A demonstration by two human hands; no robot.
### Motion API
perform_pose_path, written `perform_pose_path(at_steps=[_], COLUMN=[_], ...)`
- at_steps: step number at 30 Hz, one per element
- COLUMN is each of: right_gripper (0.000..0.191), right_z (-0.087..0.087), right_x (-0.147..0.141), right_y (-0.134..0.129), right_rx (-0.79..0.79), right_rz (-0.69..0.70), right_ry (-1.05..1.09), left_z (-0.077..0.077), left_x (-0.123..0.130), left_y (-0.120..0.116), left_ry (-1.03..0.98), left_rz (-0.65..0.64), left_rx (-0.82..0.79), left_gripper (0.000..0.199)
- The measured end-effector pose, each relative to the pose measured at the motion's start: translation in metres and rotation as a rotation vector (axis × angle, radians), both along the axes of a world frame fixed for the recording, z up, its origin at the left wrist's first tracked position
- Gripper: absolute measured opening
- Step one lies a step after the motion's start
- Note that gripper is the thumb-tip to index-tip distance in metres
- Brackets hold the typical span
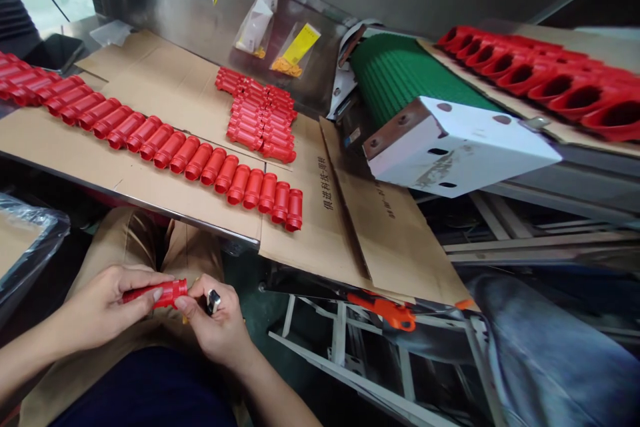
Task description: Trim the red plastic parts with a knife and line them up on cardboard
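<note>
Head view, with twelve o'clock at the top of the frame: low at eight o'clock, the left hand (103,303) has its fingers curled together around a red ribbed plastic tube (155,293), which lies level above the person's lap. The right hand (217,323) sits just beside the tube's far end, its thumb touching that end. Its curled fingers pinch a small silver metal piece (214,301) whose exact kind is hard to tell.

Above the hands, at twelve o'clock, a long line of matching red ribbed tubes (200,163) lies side by side on a flattened brown corrugated cardboard sheet (135,177). The line runs off the frame's edge at nine o'clock. A tight cluster of red tubes (260,117) sits on the cardboard behind it, near a brushed stainless-steel panel (175,0) holding two clear plastic bags (295,50). At two o'clock, a green cleated conveyor belt (400,70) meets a white perforated metal housing (450,143), and wider red flared pieces (540,77) rest on cardboard beyond it. An orange-handled tool (385,310) lies at four o'clock, under the cardboard's edge.
</note>
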State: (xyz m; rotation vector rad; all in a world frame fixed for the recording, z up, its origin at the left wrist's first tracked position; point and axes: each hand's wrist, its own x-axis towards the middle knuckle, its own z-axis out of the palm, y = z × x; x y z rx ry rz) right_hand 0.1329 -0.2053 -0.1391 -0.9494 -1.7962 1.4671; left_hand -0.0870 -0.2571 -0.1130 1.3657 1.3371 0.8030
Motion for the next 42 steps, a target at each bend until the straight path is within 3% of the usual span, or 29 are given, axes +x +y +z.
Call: perform_pose_path(at_steps=[11, 18, 25, 31, 36, 42], right_gripper=[0.042, 0.041, 0.040, 0.041, 0.046, 0.046], right_z=[0.002, 0.001, 0.001, 0.006, -0.002, -0.007], right_x=[0.001, 0.001, 0.000, -0.005, -0.003, -0.002], right_y=[-0.006, -0.004, -0.004, -0.005, -0.003, 0.001], right_rx=[-0.028, 0.047, -0.122, -0.053, -0.136, -0.094], right_rz=[0.001, -0.016, -0.030, -0.021, -0.040, -0.004], right_ry=[-0.017, 0.003, 0.024, 0.056, 0.048, 0.060], left_z=[0.004, -0.002, -0.004, 0.004, 0.006, 0.000], left_x=[0.000, 0.004, 0.005, 0.021, 0.009, 0.005], left_y=[0.002, -0.003, -0.006, 0.000, -0.007, -0.012], left_ry=[0.031, -0.002, -0.218, -0.229, -0.358, -0.523], left_rz=[-0.071, 0.095, 0.248, 0.274, 0.234, 0.482], left_rx=[0.039, 0.008, -0.151, -0.248, -0.375, -0.464], left_gripper=[0.038, 0.031, 0.032, 0.026, 0.035, 0.034])
